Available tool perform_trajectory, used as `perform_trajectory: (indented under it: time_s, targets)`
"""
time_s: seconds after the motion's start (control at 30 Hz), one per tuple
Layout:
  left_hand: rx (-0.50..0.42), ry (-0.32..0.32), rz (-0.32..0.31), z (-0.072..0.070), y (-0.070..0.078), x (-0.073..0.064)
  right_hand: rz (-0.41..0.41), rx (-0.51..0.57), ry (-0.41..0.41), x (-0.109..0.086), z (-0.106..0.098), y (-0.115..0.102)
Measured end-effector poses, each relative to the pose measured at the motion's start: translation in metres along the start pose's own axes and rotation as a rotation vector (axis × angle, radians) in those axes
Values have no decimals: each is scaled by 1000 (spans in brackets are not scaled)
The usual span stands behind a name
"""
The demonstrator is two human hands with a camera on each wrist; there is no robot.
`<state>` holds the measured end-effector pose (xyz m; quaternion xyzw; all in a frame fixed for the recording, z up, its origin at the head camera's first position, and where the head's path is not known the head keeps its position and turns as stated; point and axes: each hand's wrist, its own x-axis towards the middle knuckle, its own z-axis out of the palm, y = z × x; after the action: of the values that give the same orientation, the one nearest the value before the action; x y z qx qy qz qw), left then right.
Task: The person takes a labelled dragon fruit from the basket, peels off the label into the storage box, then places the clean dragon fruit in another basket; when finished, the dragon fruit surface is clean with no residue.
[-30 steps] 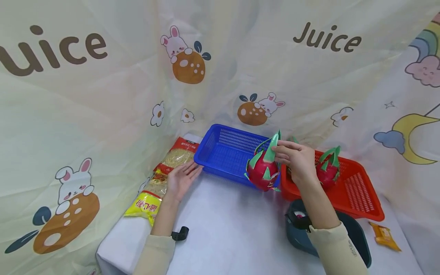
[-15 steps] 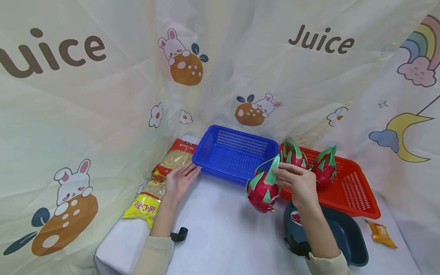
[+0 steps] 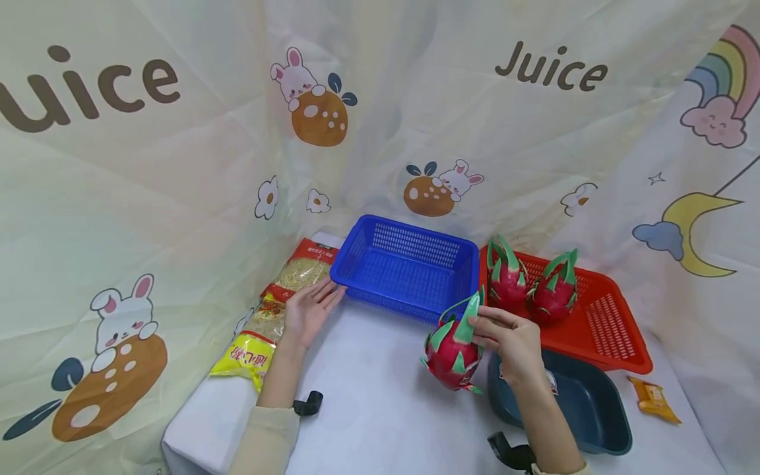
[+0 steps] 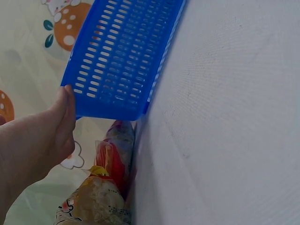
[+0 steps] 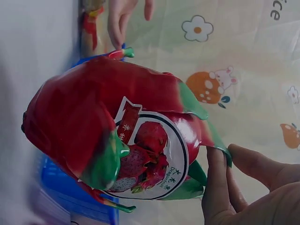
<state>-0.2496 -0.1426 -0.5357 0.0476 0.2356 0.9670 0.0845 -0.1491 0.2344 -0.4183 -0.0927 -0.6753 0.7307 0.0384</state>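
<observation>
A red dragon fruit with green scales hangs from my right hand, which pinches one of its long green tips between thumb and fingers. In the right wrist view a round label is stuck on the dragon fruit. My left hand has its fingers straight, and their tips touch the near left corner of the blue basket. The left wrist view has those fingertips on the basket's rim. Two more dragon fruits, one on the left and one on the right, sit in the red basket.
A dark teal basin stands in front of the red basket, partly behind my right forearm. An orange snack packet lies at the right. Bags of noodles and a yellow packet lie along the left table edge. A printed curtain surrounds the table.
My right hand has brought the dragon fruit down and nearer, from over the blue basket's right end to in front of it. The left hand stays at the basket corner.
</observation>
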Motion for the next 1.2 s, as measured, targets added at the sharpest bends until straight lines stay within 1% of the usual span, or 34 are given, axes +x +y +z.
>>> perform_trajectory:
  time_s: [0.1, 0.27, 0.4, 0.5, 0.67, 0.9, 1.03, 1.2]
  targets:
    - [9, 1, -1, -1, 1, 0, 15, -6, -1, -2, 0, 9]
    - [6, -9, -6, -2, 1, 0, 65, -34, 7, -5, -1, 23]
    - [-18, 11, -11, -3, 0, -2, 92, -49, 12, -8, 0, 33]
    - [-18, 13, -15, -4, -1, -2, 92, -62, 16, -8, -1, 39]
    - [-8, -2, -10, -3, 0, -1, 86, -88, 15, -7, 0, 47]
    - [-26, -2, -13, -2, 1, -1, 114, -86, 16, -2, 4, 52]
    - [-21, 5, -20, -2, 1, -2, 102, -125, 17, 1, 9, 53]
    - [-8, 8, -15, -2, 1, -1, 35, -217, 20, 5, 18, 52]
